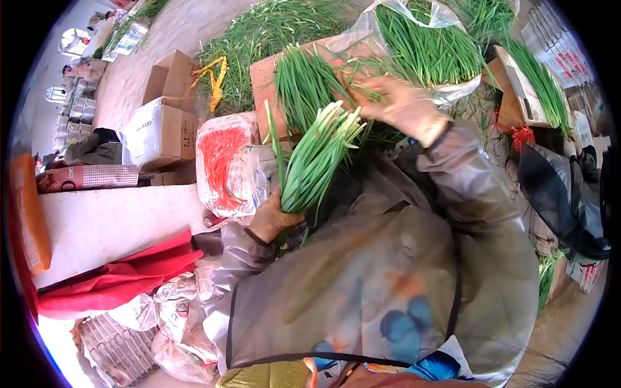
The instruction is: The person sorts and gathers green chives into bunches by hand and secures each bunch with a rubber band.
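My left hand (277, 218) is wrapped round the lower part of a bunch of green stalks (317, 158), whose pale cut ends point up and to the right. My right hand (394, 103) is smeared by motion beside a second green bunch (303, 87) on the brown cardboard (262, 81); whether it holds anything is unclear. To the right of that bunch, more long green stalks (427, 48) lie in a clear plastic bag (372, 22).
Red ties (223, 161) lie on a white sack (249, 132) at my left. Beyond it stand an open cardboard box (174, 132) with a yellow strap (218, 87) and a heap of loose greens (278, 29). A person's dark sleeve (550, 187) shows at the right.
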A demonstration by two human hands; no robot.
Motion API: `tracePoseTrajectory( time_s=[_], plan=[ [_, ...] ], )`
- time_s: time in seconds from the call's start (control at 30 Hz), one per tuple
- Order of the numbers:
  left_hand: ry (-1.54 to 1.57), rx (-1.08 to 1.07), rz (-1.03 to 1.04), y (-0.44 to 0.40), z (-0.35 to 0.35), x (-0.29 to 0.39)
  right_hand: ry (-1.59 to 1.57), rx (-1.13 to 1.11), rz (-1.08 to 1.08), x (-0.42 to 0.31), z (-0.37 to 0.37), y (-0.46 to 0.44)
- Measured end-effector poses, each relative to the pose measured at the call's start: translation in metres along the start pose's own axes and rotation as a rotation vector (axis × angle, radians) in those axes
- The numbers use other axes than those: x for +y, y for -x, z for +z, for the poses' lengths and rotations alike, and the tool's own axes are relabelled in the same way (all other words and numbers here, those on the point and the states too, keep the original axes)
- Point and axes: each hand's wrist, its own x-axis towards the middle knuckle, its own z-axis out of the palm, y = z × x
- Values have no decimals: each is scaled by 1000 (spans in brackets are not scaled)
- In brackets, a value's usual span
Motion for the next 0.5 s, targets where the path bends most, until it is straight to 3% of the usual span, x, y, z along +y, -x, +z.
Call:
tracePoseTrajectory(
  time_s=[0.03, 0.1, 0.2, 0.23, 0.37, 0.4, 0.47, 0.5],
  plan=[
    [-2, -9, -6, -3, 2, 4, 174, 140, -169, 4, 29, -5],
    [-238, -29, -59, -5, 5, 8, 108, -154, -24, -22, 42, -9],
    [-126, -35, -9, -2, 7, 6, 224, -226, -15, -24, 29, -14],
    [-66, -32, 37, 0, 6, 4, 212, 1, -170, -2, 43, -10],
    [-21, -56, 16, 3, 3, 0, -120, 128, 62, 57, 33, -13],
    [50, -70, 15, 1, 3, -13, -14, 293, 57, 72, 24, -12],
    [123, -86, 12, 2, 4, -22, 239, 386, 148, 128, -2, -13],
    [210, -93, 16, 3, 4, -22, 566, 241, 325, 141, -19, -11]
  ],
)
